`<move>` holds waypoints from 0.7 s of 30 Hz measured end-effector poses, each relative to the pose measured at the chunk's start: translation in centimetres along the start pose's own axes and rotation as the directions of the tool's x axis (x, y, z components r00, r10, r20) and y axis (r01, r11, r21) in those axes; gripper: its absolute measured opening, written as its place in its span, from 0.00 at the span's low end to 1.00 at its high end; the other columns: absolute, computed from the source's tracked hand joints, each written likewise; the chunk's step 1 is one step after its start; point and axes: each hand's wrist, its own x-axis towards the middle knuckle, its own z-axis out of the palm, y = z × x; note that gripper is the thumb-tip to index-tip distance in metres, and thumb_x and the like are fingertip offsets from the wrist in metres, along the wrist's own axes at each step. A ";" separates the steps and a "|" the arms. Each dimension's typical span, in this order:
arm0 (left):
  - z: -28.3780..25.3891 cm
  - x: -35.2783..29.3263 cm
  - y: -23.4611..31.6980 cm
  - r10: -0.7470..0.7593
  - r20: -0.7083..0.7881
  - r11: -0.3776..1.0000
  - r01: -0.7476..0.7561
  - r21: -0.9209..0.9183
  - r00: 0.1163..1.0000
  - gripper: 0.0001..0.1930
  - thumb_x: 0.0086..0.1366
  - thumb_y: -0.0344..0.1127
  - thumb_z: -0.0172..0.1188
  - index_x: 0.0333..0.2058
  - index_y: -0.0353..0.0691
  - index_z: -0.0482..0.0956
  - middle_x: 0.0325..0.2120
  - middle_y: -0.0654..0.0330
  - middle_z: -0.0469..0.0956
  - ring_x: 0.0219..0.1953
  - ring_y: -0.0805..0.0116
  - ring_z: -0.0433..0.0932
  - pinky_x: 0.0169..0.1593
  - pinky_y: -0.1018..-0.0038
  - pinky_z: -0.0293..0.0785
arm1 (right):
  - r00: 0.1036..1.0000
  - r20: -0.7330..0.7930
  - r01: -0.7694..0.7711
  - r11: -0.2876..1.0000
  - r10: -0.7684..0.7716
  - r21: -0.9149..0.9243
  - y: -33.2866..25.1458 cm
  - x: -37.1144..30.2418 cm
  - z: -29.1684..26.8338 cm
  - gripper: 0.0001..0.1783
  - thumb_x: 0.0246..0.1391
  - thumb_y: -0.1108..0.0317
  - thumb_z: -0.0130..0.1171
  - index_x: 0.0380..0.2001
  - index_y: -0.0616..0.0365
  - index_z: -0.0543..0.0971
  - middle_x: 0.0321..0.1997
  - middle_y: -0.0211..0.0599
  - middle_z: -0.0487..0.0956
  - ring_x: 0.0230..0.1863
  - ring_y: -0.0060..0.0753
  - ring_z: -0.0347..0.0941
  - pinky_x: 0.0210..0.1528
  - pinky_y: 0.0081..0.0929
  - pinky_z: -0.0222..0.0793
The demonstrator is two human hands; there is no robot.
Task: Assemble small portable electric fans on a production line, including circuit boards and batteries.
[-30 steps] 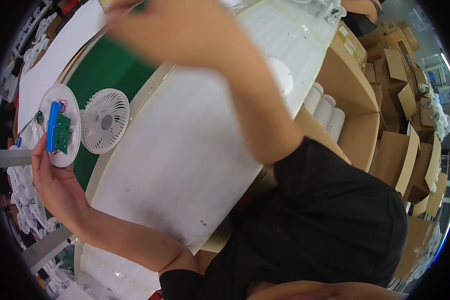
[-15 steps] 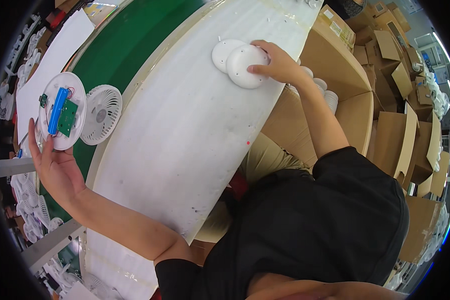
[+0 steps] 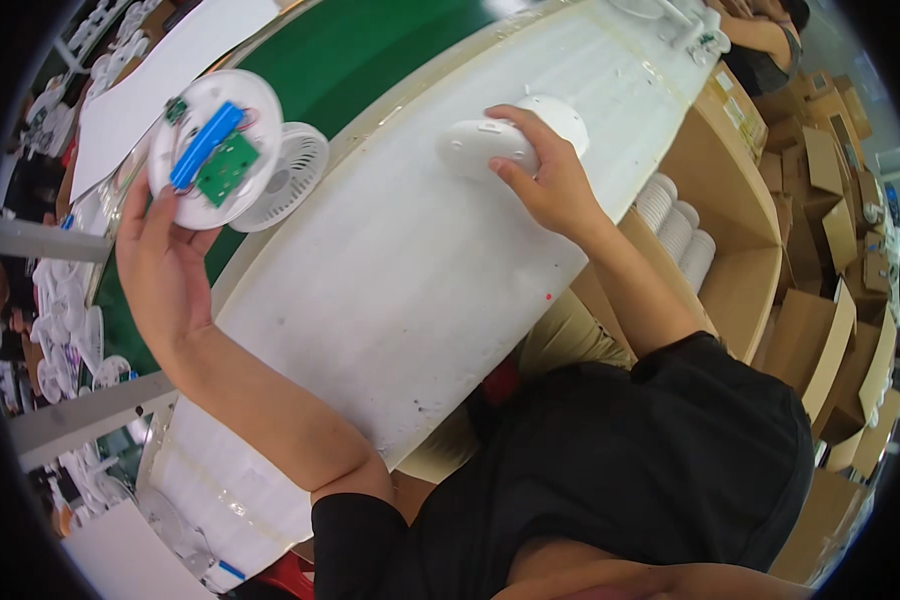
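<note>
Base disc (image 3: 198, 122): white, round, at 10 o'clock, inner face twd. cam. Carries blue battery (image 3: 207, 147) & green circuit board (image 3: 228, 172). L hand (image 3: 170, 270) grips its lower rim w/ fingertips. Cover disc (image 3: 480, 148): white, at 12 o'clock, tilted, slotted rim showing; contact w/ worktop can't be told. R hand (image 3: 548, 175) holds it, thumb at 4 o'clock side, fingers at 1 o'clock.

Worktop (image 3: 370, 290): long, white, marked, runs approx. 7 to 1 o'clock. Green belt (image 3: 370, 60) along far side, 11 o'clock. Co-worker (image 3: 770, 45) at 2 o'clock, partly cut off.

Change vs. 0.5 s ago: held cover now on 8 o'clock side of spare disc (image 3: 560, 120); disc under R hand was then on its 4 o'clock side, overlapping. Base disc now higher in view.

Fan head (image 3: 295, 170): beside base disc, partly hidden by it; joint not visible. R hand blocks part of spare disc. Carton (image 3: 725, 190) at 2 o'clock, its near wall hiding part of ribbed stacks (image 3: 675, 232). More cartons (image 3: 820, 200) beyond. Grey bars (image 3: 50, 242) at 8 & 9 o'clock cross in front of loose fan parts (image 3: 65, 340).
</note>
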 end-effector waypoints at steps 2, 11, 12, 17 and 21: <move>0.4 -0.1 -0.2 0.036 0.019 0.999 -0.036 -0.015 0.999 0.22 0.65 0.24 0.51 0.58 0.27 0.69 0.42 0.48 0.80 0.38 0.65 0.82 0.39 0.76 0.80 | 0.999 -0.007 -0.044 0.983 0.046 0.176 -1.4 1.1 0.4 0.27 0.50 0.79 0.62 0.56 0.59 0.71 0.54 0.51 0.77 0.50 0.42 0.76 0.50 0.30 0.75; 2.3 -0.5 -0.7 0.176 -0.159 0.972 -0.146 0.184 0.971 0.22 0.64 0.21 0.52 0.58 0.29 0.71 0.40 0.48 0.82 0.34 0.65 0.83 0.36 0.78 0.83 | 0.986 0.161 -0.113 0.503 -0.053 0.857 -10.0 12.5 5.8 0.27 0.51 0.78 0.63 0.55 0.62 0.70 0.47 0.55 0.78 0.43 0.42 0.78 0.43 0.29 0.79; 2.5 -0.5 -0.7 0.177 -0.169 0.965 -0.137 0.224 0.970 0.22 0.64 0.21 0.52 0.58 0.29 0.71 0.40 0.48 0.82 0.34 0.65 0.83 0.36 0.78 0.83 | 0.983 0.180 -0.126 0.532 -0.049 0.837 -10.6 13.4 6.8 0.26 0.51 0.77 0.63 0.55 0.62 0.71 0.46 0.54 0.78 0.43 0.41 0.78 0.43 0.29 0.79; 2.8 -0.1 -0.5 0.167 -0.179 0.937 -0.100 0.334 0.970 0.22 0.63 0.21 0.52 0.57 0.29 0.71 0.40 0.47 0.82 0.35 0.64 0.83 0.35 0.77 0.83 | 0.974 0.202 -0.099 0.621 -0.098 0.777 -11.4 14.7 10.1 0.23 0.56 0.72 0.62 0.55 0.61 0.72 0.50 0.50 0.77 0.47 0.36 0.75 0.47 0.28 0.75; 2.6 -0.3 -0.9 0.115 -0.147 0.948 -0.064 0.312 0.983 0.21 0.63 0.21 0.50 0.55 0.27 0.73 0.39 0.47 0.82 0.35 0.63 0.83 0.35 0.77 0.83 | 0.986 0.156 -0.069 0.688 -0.064 0.723 -11.0 14.8 11.4 0.22 0.56 0.71 0.62 0.54 0.60 0.73 0.49 0.47 0.78 0.47 0.34 0.74 0.46 0.26 0.75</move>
